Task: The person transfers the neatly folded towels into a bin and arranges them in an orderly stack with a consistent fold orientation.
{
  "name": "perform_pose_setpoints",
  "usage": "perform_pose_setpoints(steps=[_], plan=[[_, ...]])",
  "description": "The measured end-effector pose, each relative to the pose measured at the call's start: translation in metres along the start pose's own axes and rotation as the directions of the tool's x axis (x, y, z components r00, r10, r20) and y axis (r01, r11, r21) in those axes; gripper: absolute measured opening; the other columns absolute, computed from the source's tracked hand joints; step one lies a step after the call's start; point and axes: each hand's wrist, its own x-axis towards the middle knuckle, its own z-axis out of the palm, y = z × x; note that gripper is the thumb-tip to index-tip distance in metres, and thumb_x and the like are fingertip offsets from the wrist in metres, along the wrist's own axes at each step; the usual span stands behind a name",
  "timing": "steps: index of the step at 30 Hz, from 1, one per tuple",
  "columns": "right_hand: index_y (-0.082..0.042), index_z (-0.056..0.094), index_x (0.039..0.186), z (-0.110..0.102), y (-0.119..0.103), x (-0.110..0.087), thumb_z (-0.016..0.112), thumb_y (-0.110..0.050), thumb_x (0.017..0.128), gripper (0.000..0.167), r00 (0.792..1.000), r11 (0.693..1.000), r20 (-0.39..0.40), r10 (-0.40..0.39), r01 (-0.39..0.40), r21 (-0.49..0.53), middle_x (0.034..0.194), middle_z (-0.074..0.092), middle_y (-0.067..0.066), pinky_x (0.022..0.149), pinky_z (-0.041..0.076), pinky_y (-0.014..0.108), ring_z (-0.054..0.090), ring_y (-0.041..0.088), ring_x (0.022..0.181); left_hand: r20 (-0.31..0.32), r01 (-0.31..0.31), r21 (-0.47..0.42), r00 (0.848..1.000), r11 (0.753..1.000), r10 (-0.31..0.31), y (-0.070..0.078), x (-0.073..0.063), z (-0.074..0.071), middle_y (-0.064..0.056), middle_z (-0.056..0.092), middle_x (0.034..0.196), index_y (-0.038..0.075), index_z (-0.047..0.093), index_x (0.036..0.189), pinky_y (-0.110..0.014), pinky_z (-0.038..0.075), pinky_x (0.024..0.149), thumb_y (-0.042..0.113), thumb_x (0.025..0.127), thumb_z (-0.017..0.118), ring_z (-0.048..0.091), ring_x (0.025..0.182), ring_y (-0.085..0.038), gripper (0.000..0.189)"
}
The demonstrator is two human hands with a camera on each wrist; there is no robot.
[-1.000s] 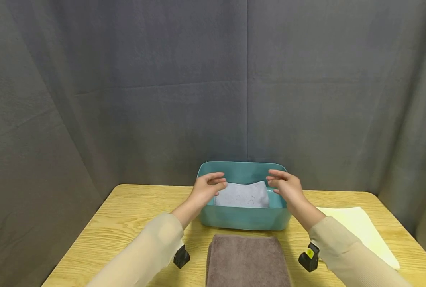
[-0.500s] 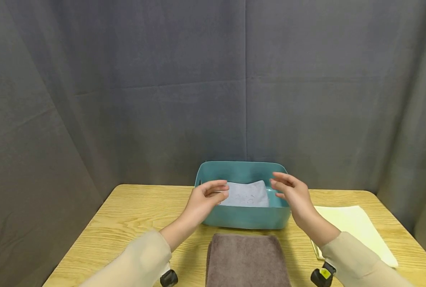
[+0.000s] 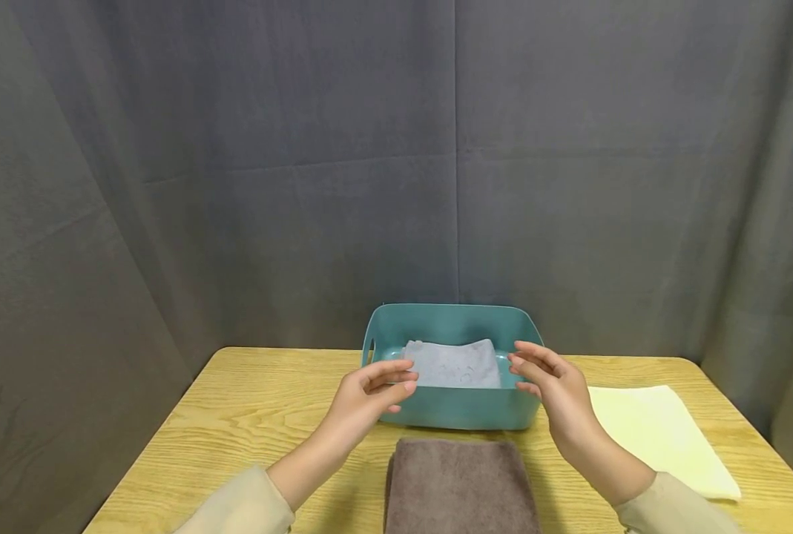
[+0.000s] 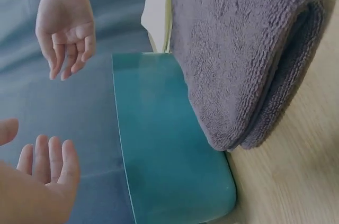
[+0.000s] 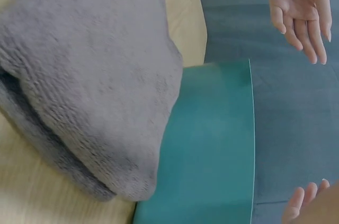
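Both hands are raised and hold nothing. My left hand (image 3: 363, 397), fingers relaxed and slightly bent, overlaps the front left corner of a teal plastic bin (image 3: 459, 408) in the head view. At the bin's right side is my right hand (image 3: 559, 393), its fingers loosely bent and palm facing inward. Inside the bin lies a light grey-blue folded cloth (image 3: 456, 365). Between the forearms and in front of the bin, a folded brown-grey towel (image 3: 461, 486) rests on the table. The left wrist view shows its thick folded edge (image 4: 275, 81) close up.
A pale yellow folded cloth (image 3: 659, 437) lies on the right of the wooden table (image 3: 256, 397), partly behind the right forearm. Grey curtains (image 3: 343, 185) hang around the table's back and sides. The bin has a handle slot in its left wall.
Both hands have drawn back from over the bin toward the body and moved lower and slightly apart. The bin, the cloth in it and the towel stay in place.
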Motion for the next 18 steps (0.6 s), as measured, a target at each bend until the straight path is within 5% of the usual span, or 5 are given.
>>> perform_pose_setpoints(steps=[9, 18], plan=[[-0.007, 0.055, 0.133, 0.004, 0.008, -0.021, 0.063, -0.022, 0.1, 0.038, 1.0, 0.998, -0.007, 0.008, -0.008, 0.057, 0.109, 0.068, -0.013, 0.089, 0.051, 0.024, 0.062, 0.01, 0.105, 0.046, 0.017, -0.018, 0.999, 1.0, -0.016, -0.004, -0.026, -0.003, -0.011, 0.068, 0.119, 0.002, 0.064, 0.128, -0.035, 0.051, 0.092, 0.018, 0.093, 0.071, 0.065, 0.107, -0.019, 0.039], [-0.007, 0.058, 0.132, 0.0, 0.021, -0.041, 0.064, -0.024, 0.099, 0.038, 0.998, 0.997, -0.006, 0.065, -0.065, 0.036, 0.116, 0.068, -0.005, 0.089, 0.052, 0.028, 0.062, 0.015, 0.108, 0.092, 0.034, 0.006, 0.995, 0.999, -0.034, -0.025, -0.042, -0.004, -0.011, 0.069, 0.117, 0.001, 0.065, 0.126, -0.026, 0.051, 0.089, 0.019, 0.095, 0.069, 0.063, 0.106, -0.02, 0.037]])
